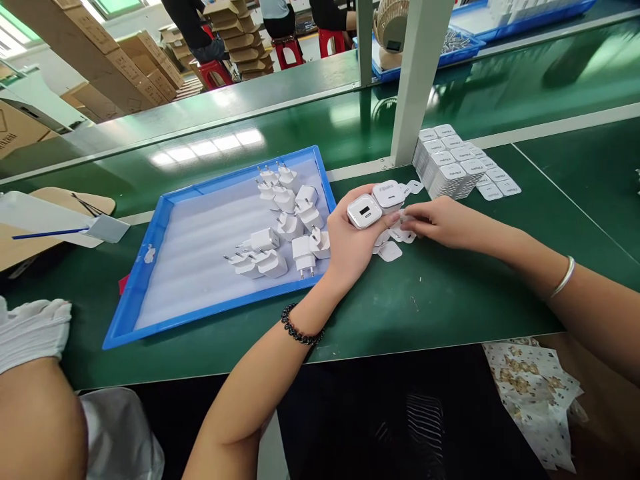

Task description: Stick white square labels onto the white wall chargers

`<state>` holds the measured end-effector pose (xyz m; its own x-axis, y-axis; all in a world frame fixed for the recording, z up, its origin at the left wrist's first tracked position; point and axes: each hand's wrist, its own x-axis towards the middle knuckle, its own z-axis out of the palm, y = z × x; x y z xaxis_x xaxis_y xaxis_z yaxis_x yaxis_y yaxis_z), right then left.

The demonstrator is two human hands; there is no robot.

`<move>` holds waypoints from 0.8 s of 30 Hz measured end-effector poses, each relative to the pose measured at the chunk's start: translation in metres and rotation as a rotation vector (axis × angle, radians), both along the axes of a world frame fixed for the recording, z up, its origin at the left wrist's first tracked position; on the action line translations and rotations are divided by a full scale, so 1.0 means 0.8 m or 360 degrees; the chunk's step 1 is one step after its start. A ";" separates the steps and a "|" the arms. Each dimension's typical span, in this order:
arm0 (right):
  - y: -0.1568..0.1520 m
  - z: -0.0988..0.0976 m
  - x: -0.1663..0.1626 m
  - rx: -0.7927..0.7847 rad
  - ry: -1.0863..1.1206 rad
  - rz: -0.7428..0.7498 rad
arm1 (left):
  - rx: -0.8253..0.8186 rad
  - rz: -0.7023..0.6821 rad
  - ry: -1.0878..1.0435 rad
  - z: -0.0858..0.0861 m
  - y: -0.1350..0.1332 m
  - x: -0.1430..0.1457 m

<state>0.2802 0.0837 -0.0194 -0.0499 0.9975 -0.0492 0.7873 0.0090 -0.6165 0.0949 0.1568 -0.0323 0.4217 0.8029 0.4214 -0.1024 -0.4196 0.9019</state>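
Note:
My left hand (350,243) is closed round two white charger plugs (376,203), held side by side just right of the blue tray (150,293). My right hand (443,223) rests on the green table with its fingertips pinched on small white stickers (397,235) lying loose beside the chargers. Several more white charger plugs (285,223) lie scattered in the right half of the tray.
Stacks of white label sheets (450,163) sit behind my right hand next to a white post (417,80). A co-worker's white-gloved hand (33,327) is at the left edge. Cardboard boxes (115,60), red stools and blue bins stand beyond the conveyor.

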 end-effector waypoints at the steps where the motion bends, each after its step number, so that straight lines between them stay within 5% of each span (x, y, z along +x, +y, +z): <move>1: 0.000 0.002 0.000 0.0024 0.0035 -0.0035 | 0.0020 -0.0001 0.0019 0.000 0.000 0.000; 7: -0.002 0.010 0.001 0.0213 0.0234 -0.0284 | 0.0011 0.0012 0.0007 0.000 0.002 -0.001; 12: -0.012 0.026 -0.004 0.0380 0.0736 -0.0378 | 0.0045 0.0010 -0.0035 0.000 0.001 -0.001; 18: -0.032 0.054 -0.027 0.0568 0.0974 -0.0344 | 0.0115 0.0024 0.0097 0.000 -0.002 -0.001; 24: -0.039 0.058 -0.029 0.0352 0.1034 -0.0090 | 0.0021 -0.0114 0.0052 0.000 -0.001 0.001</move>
